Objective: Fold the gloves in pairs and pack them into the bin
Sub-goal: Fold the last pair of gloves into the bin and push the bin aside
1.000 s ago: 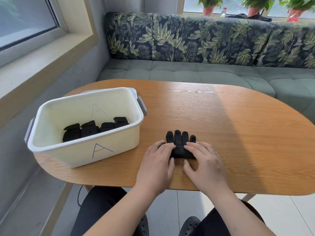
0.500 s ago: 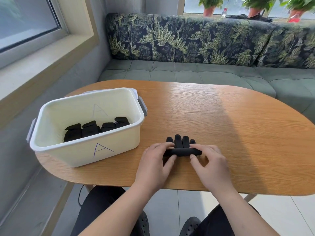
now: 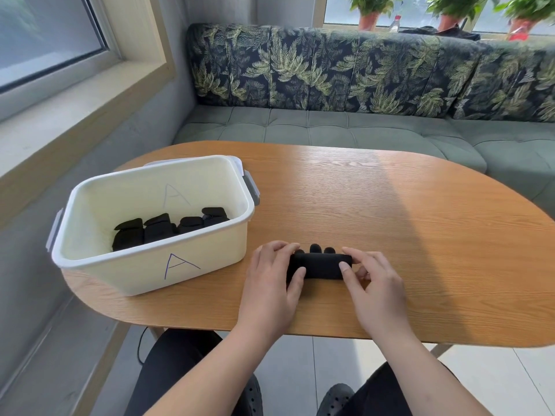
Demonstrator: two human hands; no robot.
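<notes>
A pair of black gloves (image 3: 319, 265) lies near the front edge of the wooden table (image 3: 405, 235), its cuff end rolled up toward the fingertips, which poke out behind. My left hand (image 3: 274, 283) pinches the roll's left end between thumb and fingers. My right hand (image 3: 374, 285) pinches the right end the same way. A white bin (image 3: 210, 265) marked "A" stands on the table to the left, and several folded black glove bundles (image 3: 168, 228) lie inside it.
A green sofa (image 3: 360, 130) with leaf-patterned back cushions runs behind the table. A window sill (image 3: 60, 115) borders the left side. Potted plants (image 3: 369, 13) stand on the sill behind the sofa. My knees show under the table's front edge.
Both hands have rolled the gloves' near end away from me, from flat under my palms to a thick roll. Less of the glove fingertips shows behind the roll.
</notes>
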